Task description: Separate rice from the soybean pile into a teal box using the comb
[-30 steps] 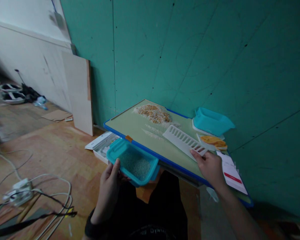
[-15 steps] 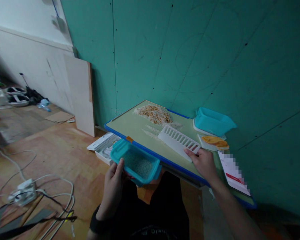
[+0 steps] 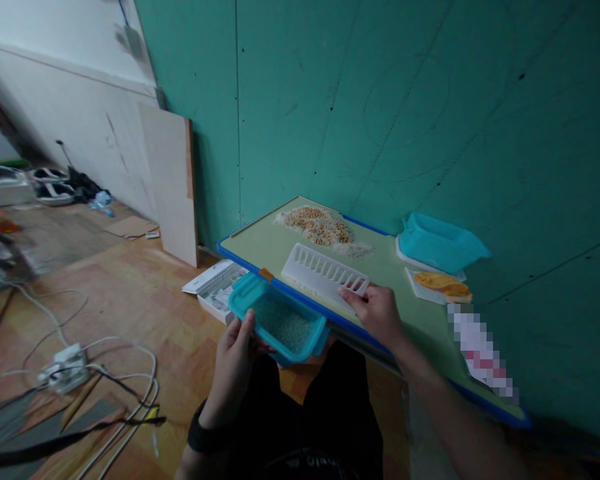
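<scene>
My left hand [image 3: 237, 350] grips the rim of a teal plastic container [image 3: 319, 343], held just below the table's front edge. Pale fine grains [image 3: 285, 328] cover its bottom. In my right hand [image 3: 377, 312] is a white slotted plastic scraper [image 3: 320, 277], its long side low on the tabletop close to the front edge. Some pale grains show along the edge beside the scraper. Farther back on the green-topped table [image 3: 255, 248] lies a spread pile of yellow kernels mixed with pale grains [image 3: 320, 227].
At the table's right stand a second teal container [image 3: 440, 243], an orange-yellow cloth-like item [image 3: 443, 285] on white, and a partly pixelated flat sheet [image 3: 480, 353]. A white open box [image 3: 213, 303] sits lower left. Cables and a power strip [image 3: 67, 369] lie on the floor. A green wall [image 3: 380, 100] rises behind.
My right hand has drawn the scraper left and toward the front edge, over the streaks of pale grains. The container stays under the edge in my left hand. The view has shifted slightly.
</scene>
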Tool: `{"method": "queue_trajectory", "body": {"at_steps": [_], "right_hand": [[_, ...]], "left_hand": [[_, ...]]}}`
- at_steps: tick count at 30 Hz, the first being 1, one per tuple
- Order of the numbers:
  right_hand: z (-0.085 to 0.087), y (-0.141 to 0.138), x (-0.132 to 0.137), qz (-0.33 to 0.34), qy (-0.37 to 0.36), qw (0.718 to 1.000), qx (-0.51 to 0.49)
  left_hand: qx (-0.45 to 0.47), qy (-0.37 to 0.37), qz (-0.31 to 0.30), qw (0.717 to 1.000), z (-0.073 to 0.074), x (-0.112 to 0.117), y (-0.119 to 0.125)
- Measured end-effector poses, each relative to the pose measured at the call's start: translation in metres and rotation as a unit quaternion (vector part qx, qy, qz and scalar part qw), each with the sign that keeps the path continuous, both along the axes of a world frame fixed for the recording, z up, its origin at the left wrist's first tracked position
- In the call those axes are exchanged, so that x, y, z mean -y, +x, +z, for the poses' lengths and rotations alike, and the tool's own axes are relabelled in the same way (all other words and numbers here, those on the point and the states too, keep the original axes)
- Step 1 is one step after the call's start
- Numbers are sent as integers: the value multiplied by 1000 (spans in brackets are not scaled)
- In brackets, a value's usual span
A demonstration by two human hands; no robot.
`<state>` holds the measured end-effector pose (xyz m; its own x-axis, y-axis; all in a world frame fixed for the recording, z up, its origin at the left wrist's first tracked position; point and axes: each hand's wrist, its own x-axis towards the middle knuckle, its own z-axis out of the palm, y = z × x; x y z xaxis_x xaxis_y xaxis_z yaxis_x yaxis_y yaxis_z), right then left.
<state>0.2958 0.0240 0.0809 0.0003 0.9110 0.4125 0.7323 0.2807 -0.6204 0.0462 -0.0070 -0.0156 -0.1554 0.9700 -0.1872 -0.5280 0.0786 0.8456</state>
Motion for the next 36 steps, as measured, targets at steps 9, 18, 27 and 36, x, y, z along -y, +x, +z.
{"method": "queue_trajectory", "body": {"at_steps": [9,18,27,36], "right_hand": [[-4,-8,-5,19,-49,995,-90],[-5,-2,-12,-4,-45,984,-170],[0,-17,8,27,-36,998,-53],[9,30,14,-63,27,996,-54]], "left_hand": [[10,-2,-2,1000,-2,0,1],[17,-8,-8,1000,-3,1,0],[10,-11,-3,1000,-2,1,0],[14,-7,-1,1000,0,1,1]]}}
